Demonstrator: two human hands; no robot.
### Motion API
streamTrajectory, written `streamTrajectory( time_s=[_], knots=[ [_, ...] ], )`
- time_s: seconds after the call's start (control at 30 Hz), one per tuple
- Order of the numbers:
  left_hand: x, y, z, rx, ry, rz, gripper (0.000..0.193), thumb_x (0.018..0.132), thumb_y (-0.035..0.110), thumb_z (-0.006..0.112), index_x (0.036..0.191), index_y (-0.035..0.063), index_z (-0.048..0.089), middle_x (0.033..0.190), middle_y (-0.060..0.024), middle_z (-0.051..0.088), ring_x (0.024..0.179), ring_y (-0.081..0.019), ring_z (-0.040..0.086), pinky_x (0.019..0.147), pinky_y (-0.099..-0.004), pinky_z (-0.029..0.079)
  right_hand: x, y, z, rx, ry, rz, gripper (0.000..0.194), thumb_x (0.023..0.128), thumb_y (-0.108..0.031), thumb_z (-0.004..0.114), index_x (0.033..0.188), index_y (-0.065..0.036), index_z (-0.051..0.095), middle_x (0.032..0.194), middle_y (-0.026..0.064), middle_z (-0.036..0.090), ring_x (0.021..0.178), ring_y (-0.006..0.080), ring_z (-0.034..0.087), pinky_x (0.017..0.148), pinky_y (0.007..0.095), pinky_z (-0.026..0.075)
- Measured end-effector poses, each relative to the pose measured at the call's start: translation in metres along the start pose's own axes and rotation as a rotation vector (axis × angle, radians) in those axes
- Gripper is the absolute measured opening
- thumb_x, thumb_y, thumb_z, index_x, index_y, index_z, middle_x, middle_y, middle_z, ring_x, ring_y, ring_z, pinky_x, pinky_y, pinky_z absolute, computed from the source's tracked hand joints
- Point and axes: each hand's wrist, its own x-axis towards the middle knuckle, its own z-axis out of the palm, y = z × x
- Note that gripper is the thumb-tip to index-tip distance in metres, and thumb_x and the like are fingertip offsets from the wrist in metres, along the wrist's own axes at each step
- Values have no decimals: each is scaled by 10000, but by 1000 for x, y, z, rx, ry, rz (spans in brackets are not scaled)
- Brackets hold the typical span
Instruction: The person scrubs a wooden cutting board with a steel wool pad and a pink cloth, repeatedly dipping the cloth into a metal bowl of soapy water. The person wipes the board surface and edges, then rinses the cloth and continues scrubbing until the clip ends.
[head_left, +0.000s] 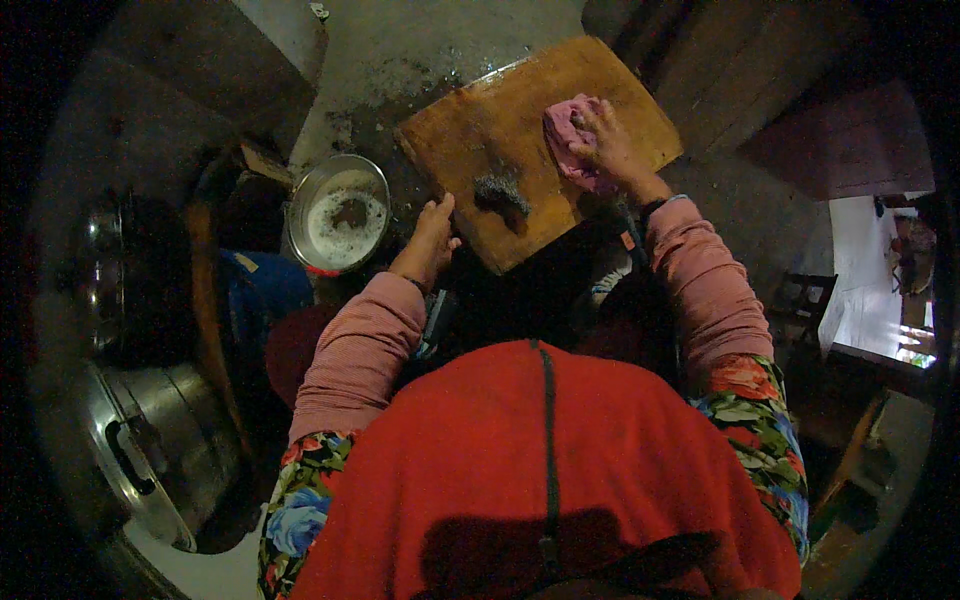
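A wet wooden board (517, 112), perhaps a small tabletop, lies tilted in front of me. My right hand (611, 142) presses a bunched pink cloth (570, 146) onto its right half. At the left edge, my left hand (435, 232) grips the board near its lower corner, thumb side against the wood. A dark grey scouring pad (501, 196) rests on the board between my hands. Just left of my left hand stands a round metal basin (341, 214) with cloudy, foamy water. What supports the board from below is hidden in shadow.
Wet concrete floor (382, 45) stretches beyond the board. A large metal pot (172, 442) with a side handle is at the lower left, near a blue container (266, 289). A wooden chair (806, 300) stands at the right, before a bright opening (870, 277).
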Motion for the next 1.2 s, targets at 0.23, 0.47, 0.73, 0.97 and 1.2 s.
streamTrajectory(
  time_s=[0.23,0.47,0.73,0.97,1.2],
  knots=[
    [-1,3,10,39,-69,61,853,942,344,560,1519,241,-61,1444,-148,353,975,-277,491,713,-439,449,-5,-26,33,-169,50,-302,662,859,-450,605,1433,-209,380,1471,163,347,1297,403,387,1019,480,386],
    [3,0,8,5,-104,150,955,926,322,610,1508,206,-138,1551,-196,156,1261,-387,427,862,-494,466,9,-38,28,-104,-129,-387,499,899,-232,561,1384,-200,448,1456,141,378,1284,359,418,1035,467,365],
    [17,-3,11,225,8,317,873,936,133,574,1517,127,-77,1440,-203,356,1223,-298,439,991,-400,394,66,51,32,270,69,-149,303,953,-171,467,1222,-104,591,1389,102,480,1260,304,453,1040,361,370],
    [23,-12,5,-23,-67,229,931,904,172,624,1521,157,-73,1434,-201,372,1225,-304,434,1020,-401,358,154,154,43,46,360,24,425,921,-322,561,1291,-116,530,1356,159,492,1233,341,473,1008,382,388],
    [19,-12,6,-6,8,250,936,882,135,632,1523,143,-49,1442,-202,360,1244,-299,430,1029,-374,356,195,68,82,198,59,-215,383,921,-213,560,1279,-82,523,1319,119,521,1203,303,503,1001,372,404]
  ],
)
